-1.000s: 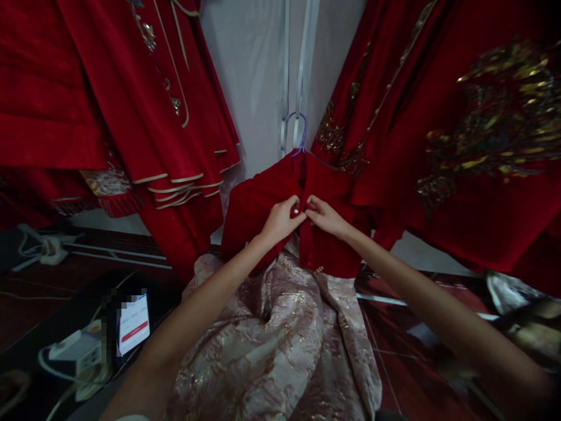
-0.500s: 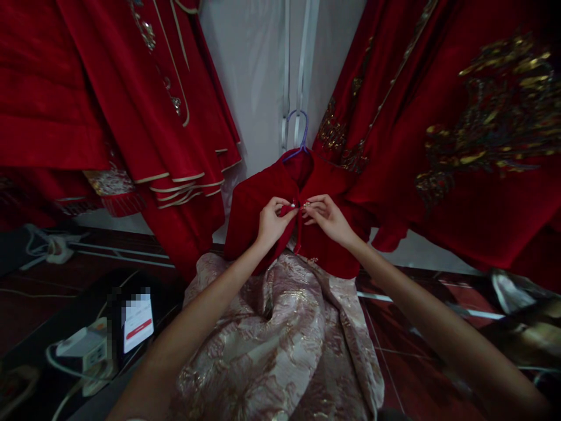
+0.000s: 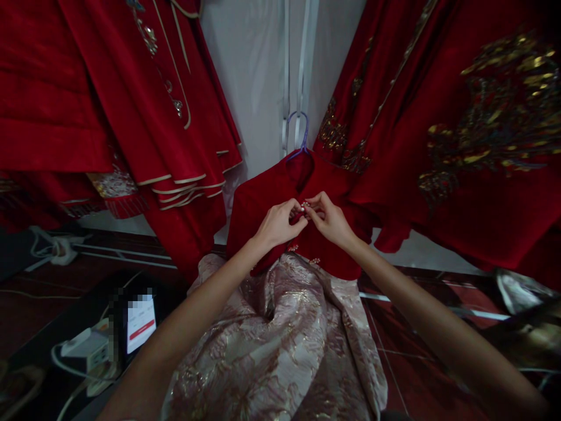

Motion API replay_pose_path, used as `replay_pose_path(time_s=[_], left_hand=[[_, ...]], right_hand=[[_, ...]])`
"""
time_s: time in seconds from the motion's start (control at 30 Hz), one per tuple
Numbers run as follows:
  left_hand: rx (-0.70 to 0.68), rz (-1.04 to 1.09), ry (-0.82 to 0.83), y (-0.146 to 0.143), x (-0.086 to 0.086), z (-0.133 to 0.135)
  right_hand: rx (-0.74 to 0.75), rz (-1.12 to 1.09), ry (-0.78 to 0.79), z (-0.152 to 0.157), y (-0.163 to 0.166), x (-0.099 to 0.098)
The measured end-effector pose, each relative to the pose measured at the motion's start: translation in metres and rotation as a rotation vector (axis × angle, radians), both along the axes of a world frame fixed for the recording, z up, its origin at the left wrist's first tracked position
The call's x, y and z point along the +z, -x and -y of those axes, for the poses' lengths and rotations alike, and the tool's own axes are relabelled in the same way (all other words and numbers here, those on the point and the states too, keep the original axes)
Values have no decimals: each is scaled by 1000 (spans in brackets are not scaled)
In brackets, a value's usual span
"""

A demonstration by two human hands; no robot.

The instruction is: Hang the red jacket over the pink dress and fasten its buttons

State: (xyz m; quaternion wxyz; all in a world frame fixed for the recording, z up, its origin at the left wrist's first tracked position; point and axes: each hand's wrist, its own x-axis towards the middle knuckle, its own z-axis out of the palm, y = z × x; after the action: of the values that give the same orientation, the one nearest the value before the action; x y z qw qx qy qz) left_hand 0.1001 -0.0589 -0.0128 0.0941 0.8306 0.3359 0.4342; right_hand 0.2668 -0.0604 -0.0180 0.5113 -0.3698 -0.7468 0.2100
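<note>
A small red velvet jacket [image 3: 258,204] hangs on a purple hanger [image 3: 298,137] straight ahead. My left hand [image 3: 277,225] pinches the jacket's left front edge at the chest. My right hand [image 3: 329,220] pinches the right front edge, and its fingertips meet the left hand's at a small pearl button [image 3: 302,207]. Both hands are closed on the cloth. Below the jacket, a pale pink and gold brocade skirt [image 3: 280,345] spreads down toward me.
Red embroidered robes hang at the left [image 3: 109,105] and right [image 3: 460,134], with a white wall [image 3: 258,70] between them. On the dark floor at the lower left lie a phone [image 3: 141,323], a white power strip [image 3: 85,351] and cables.
My hands rose slightly up the jacket's front and came together again at the button after parting a little half a second ago. The view shifted slightly.
</note>
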Motion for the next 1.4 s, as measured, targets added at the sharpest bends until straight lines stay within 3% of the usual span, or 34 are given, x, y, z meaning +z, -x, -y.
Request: replay_pose_path(time_s=[0.83,1.2,1.4], left_hand=[[163,-30,-43,-5,4,-1],[81,-122,-85,1,9,1],[13,-206,-110,5,21,6]], right_hand=[[163,-62,36,-5,-9,0],[156,-30,47,-6,-9,4],[168,45,38,-1,-14,10]])
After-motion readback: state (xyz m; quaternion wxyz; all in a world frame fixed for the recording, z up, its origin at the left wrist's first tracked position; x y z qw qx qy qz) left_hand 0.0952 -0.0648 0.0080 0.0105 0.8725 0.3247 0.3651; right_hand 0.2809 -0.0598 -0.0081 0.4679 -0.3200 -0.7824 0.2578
